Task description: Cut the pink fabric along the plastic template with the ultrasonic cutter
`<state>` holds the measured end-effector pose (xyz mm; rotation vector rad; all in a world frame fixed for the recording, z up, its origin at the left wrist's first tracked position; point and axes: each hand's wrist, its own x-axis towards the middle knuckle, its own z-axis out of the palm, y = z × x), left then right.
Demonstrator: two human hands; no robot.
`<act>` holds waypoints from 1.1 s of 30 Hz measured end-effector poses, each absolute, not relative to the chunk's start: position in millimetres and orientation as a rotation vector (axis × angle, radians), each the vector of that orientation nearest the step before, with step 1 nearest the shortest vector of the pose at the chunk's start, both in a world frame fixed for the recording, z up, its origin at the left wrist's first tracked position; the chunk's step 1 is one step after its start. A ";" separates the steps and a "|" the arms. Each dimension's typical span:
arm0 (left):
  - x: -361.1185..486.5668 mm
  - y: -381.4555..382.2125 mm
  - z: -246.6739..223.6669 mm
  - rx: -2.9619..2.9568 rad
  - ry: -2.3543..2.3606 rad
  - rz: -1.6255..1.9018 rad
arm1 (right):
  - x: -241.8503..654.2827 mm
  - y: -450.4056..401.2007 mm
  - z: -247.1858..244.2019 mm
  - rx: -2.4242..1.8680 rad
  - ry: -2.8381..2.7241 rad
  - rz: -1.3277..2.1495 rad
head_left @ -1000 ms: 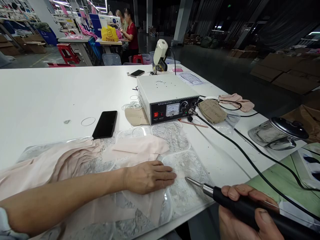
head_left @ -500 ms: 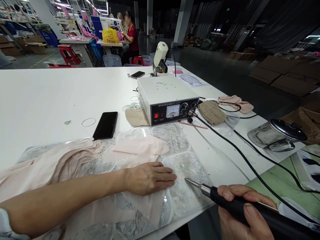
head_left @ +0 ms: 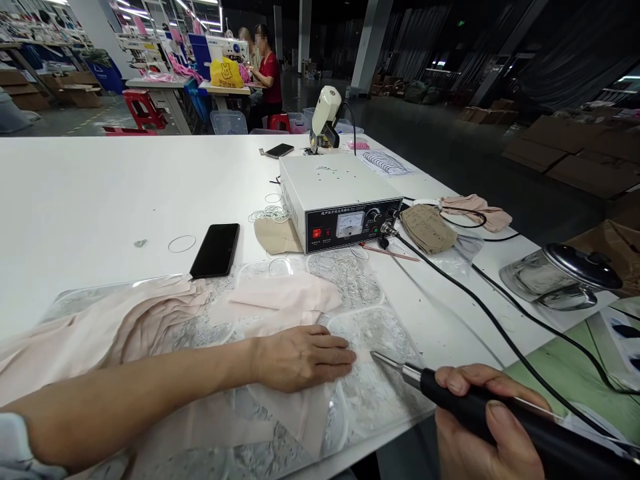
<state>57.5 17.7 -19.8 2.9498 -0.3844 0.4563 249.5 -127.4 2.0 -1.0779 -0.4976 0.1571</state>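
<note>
My left hand lies flat, palm down, fingers stretched out, on thin pale pink fabric spread over a clear patterned mat. My right hand is wrapped round the black handle of a handheld ultrasonic welder. Its pointed metal tip hovers at or just above the mat, right of my left fingertips; contact cannot be made out. A folded pink fabric piece rests beyond my left hand. Further left, stacked pink fabric layers are partly covered by my forearm.
The welder's cable runs to a white control box. Around it are a black phone, brown card templates and a lidded glass jug near the right edge. A white device stands behind; a co-worker sits far back.
The whole view has shifted slightly right. The welder's tip has moved very slightly up and left over the mat. My left hand stays flat on the fabric.
</note>
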 end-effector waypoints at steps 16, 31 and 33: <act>58.3 16.8 -14.8 3.006 -0.380 0.431 | 240.5 -122.9 9.9 -1.042 -0.566 0.225; 58.5 16.4 -17.0 2.980 -0.392 0.513 | 240.5 -120.0 -2.4 -0.980 -0.708 0.321; 58.3 16.2 -17.1 2.975 -0.388 0.511 | 241.2 -119.8 -3.2 -0.982 -0.734 0.314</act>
